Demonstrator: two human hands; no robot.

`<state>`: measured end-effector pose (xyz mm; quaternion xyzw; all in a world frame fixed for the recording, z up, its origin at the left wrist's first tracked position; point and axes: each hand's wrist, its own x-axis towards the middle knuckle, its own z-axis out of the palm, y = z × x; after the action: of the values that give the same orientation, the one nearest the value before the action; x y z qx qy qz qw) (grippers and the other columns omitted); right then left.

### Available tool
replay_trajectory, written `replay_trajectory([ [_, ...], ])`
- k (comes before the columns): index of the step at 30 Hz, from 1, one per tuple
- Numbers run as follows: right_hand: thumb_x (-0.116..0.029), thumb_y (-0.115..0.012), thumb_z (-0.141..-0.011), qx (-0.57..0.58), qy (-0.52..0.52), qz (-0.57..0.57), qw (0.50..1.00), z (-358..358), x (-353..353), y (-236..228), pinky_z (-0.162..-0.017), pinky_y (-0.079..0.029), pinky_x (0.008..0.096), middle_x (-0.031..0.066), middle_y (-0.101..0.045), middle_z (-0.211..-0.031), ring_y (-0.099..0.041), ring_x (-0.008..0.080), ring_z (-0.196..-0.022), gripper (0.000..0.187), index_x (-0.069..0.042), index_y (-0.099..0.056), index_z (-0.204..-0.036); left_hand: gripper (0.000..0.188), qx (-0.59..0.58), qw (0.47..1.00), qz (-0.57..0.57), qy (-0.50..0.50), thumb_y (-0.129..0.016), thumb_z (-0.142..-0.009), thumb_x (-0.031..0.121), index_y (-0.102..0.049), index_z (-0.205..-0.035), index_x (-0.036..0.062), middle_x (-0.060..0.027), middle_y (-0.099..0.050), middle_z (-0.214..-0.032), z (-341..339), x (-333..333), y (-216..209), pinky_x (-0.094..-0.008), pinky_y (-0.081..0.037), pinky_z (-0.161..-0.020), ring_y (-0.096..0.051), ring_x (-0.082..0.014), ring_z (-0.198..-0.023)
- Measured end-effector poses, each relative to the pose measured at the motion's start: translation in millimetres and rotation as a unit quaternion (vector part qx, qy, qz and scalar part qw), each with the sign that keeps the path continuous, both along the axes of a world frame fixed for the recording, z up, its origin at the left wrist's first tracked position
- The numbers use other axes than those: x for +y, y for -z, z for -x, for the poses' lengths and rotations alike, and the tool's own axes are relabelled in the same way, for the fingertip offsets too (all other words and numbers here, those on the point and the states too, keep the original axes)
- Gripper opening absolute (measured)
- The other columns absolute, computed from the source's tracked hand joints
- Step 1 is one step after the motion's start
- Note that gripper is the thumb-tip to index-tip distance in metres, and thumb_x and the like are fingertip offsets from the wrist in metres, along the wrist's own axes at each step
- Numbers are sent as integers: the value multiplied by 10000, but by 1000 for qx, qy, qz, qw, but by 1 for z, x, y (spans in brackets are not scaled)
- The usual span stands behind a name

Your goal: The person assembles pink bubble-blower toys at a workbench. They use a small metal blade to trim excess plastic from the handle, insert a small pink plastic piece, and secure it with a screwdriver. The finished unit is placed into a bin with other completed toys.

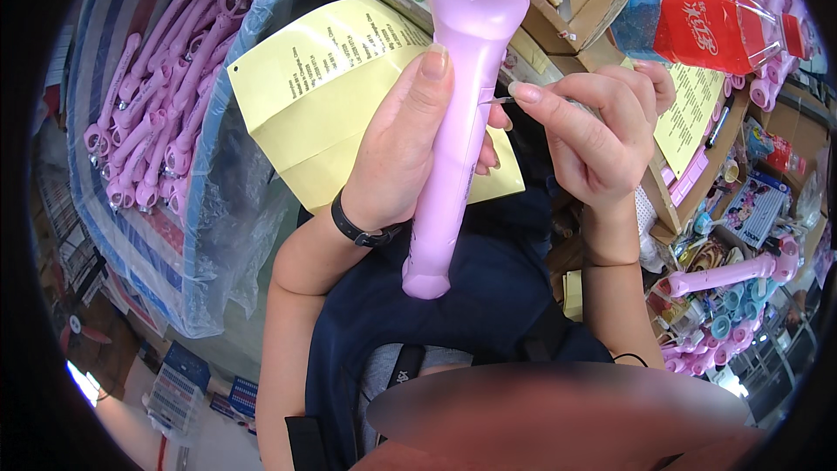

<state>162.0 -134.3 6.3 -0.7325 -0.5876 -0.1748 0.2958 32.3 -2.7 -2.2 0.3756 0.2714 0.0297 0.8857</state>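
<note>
My left hand (392,153) is wrapped round the shaft of a long pink plastic wand-like toy (453,148), its thumb along the front. The toy slants upright; its wider head runs out of the upper edge. Between thumb and forefinger, my right hand (610,131) pinches a thin pointed metal tool (500,101). That tool's tip meets the right side of the shaft, at or near a seam; I cannot tell whether it goes in. Behind my left hand lies a creased yellow printed sheet (305,113).
On the left, a striped bag (196,244) lined with clear plastic holds several pink parts (174,87). A red-labelled bottle (697,26) lies at the upper right, by cardboard boxes (593,0). More pink pieces (724,279) and small goods crowd the right side.
</note>
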Motion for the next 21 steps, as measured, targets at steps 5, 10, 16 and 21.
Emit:
replay_trajectory([
  [5,-169,-630,-648,-10,-6,-4,1000,-1,1,-1,-789,-305,319,-88,-547,-711,-482,121,-675,287,-269,-730,-898,613,-1,1000,-19,14,-220,-981,524,-520,-1067,-4,-98,-618,-817,1,1,0,-259,-514,-570,-582,-136,-602],
  [10,-136,-639,-655,21,-22,18,999,-5,2,-4,-752,-312,316,-80,-534,-694,-468,131,-653,279,-249,-724,-896,553,-19,1000,8,16,-326,-965,524,-429,-1143,10,-111,-590,-853,2,2,2,-247,-519,-601,-585,-114,-630],
  [16,-80,-640,-645,86,-46,26,995,-9,4,-4,-715,-316,316,-60,-512,-676,-472,146,-644,293,-199,-720,-901,529,-18,1000,11,15,-327,-971,508,-431,-1128,14,-116,-588,-850,2,1,0,-248,-519,-596,-584,-114,-625],
  [21,-54,-639,-643,128,-49,40,990,-8,4,-4,-716,-315,319,-47,-509,-671,-485,151,-650,309,-187,-718,-911,521,-17,1000,8,14,-325,-975,500,-433,-1125,13,-118,-585,-848,2,1,-1,-249,-518,-595,-584,-116,-624],
])
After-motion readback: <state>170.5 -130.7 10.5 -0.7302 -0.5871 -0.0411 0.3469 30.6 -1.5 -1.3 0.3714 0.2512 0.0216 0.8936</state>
